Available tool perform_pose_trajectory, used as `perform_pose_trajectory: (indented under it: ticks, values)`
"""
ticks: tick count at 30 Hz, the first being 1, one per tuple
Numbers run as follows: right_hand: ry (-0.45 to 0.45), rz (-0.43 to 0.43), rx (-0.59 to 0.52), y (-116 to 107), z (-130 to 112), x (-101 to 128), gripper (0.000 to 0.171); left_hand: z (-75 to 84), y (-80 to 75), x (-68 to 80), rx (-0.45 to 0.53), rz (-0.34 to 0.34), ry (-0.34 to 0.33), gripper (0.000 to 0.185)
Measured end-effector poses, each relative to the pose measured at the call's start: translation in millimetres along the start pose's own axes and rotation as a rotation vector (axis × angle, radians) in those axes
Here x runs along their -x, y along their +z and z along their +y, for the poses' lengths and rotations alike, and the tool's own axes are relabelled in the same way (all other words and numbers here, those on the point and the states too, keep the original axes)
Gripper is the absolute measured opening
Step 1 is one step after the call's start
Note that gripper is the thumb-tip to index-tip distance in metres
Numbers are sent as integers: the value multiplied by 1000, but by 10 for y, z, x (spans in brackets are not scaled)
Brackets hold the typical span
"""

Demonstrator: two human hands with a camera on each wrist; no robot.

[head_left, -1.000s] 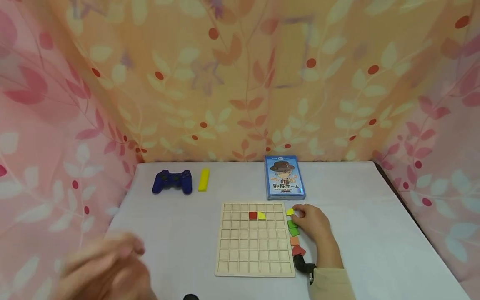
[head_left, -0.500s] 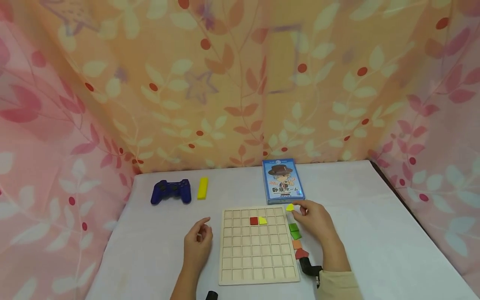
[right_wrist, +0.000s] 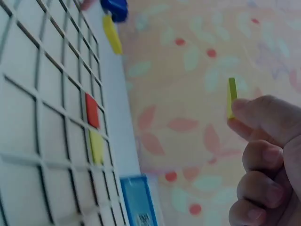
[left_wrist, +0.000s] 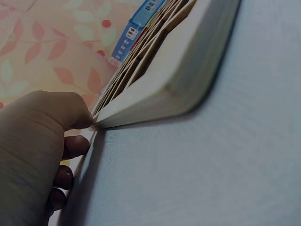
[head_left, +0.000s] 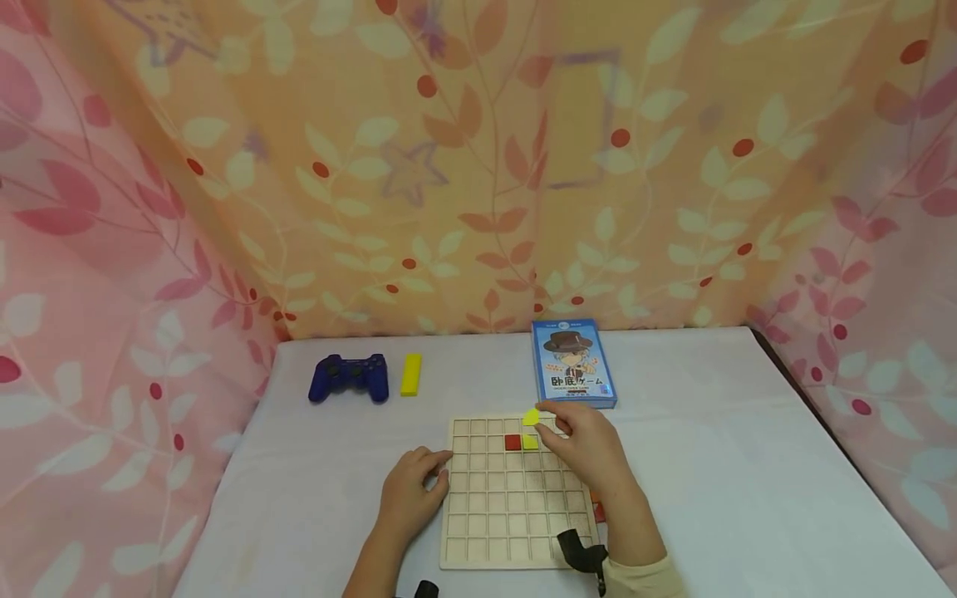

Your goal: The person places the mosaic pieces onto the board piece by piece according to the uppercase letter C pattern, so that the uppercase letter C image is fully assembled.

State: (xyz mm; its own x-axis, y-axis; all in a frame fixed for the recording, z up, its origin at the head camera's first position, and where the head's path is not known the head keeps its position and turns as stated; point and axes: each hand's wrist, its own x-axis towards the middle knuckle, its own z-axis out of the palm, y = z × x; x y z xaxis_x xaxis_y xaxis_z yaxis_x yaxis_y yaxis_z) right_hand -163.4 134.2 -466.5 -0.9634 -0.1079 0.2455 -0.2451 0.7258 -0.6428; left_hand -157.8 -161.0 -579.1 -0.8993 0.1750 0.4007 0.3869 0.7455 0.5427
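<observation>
My right hand (head_left: 586, 444) pinches a small yellow tile (head_left: 531, 417) between thumb and index finger. That tile is raised over the far rows of the pale wooden grid board (head_left: 489, 502); the right wrist view shows the tile (right_wrist: 232, 96) edge-on, apart from the board. A red square tile (head_left: 512, 443) and another yellow tile (head_left: 530, 443) lie side by side in the second row of cells. At the board's left edge rests my left hand (head_left: 413, 494), its fingertips touching the side. In the left wrist view the thumb (left_wrist: 70, 110) meets the board's edge (left_wrist: 141, 110).
Behind the board stands a blue game box (head_left: 574, 365). A blue game controller (head_left: 349, 379) and a yellow bar (head_left: 411, 374) lie at the back left. Red and orange tiles (head_left: 599, 508) peek out beside the board's right edge, partly covered by my right arm. Patterned curtains surround the white table.
My right hand has lifted the yellow tile from beside the board and carried it left over the grid. My left hand has come in from the left to the board's edge.
</observation>
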Motion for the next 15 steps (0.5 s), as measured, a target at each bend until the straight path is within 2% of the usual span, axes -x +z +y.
perform_pose_trajectory:
  ticks: [6, 9, 15]
  values:
    - [-41, -16, 51, 344, -129, -72, 28, -44, 1, -24, -10, 8, 26, 31]
    - [-42, -26, 73, 501, -90, -95, 29, -45, 14, -34, -4, 0, 25, 31]
    - [-18, -79, 127, 777, 38, -50, 27, 8, 3, -7, -26, -42, -19, 29]
